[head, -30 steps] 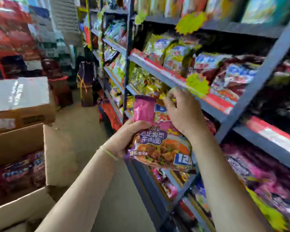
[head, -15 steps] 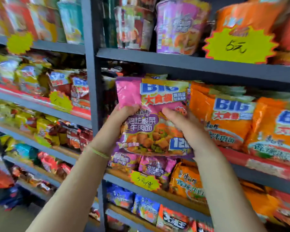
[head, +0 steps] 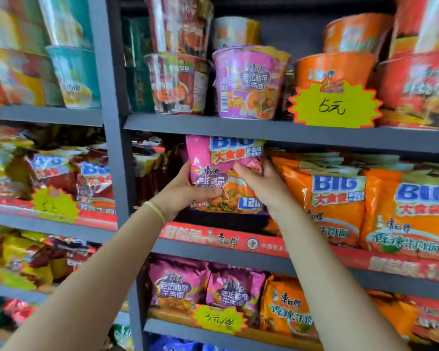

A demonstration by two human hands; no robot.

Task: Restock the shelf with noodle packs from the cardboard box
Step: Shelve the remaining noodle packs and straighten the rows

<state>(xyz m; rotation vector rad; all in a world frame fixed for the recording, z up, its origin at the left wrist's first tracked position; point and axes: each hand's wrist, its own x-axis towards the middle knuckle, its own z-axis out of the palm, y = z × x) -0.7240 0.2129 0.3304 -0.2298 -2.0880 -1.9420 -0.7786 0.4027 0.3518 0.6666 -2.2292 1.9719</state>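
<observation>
A pink and purple noodle pack [head: 221,160] marked BIG is held upright at the mouth of the middle shelf [head: 213,239], in a dark gap left of the orange packs [head: 337,198]. My left hand [head: 185,191] grips its lower left side, thumb across the front. My right hand [head: 261,186] grips its right edge. The pack's top edge sits just under the shelf board above [head: 264,130]. The cardboard box is out of view.
Noodle cups [head: 249,82] stand on the shelf above, with a yellow price star [head: 333,105]. A grey upright post [head: 114,148] runs just left of the gap. Smaller purple packs [head: 180,282] fill the shelf below. Red and yellow packs fill the left bay.
Both hands carried the pack from beside the box up and into the middle shelf gap. My view turned from the aisle to face the shelf closely.
</observation>
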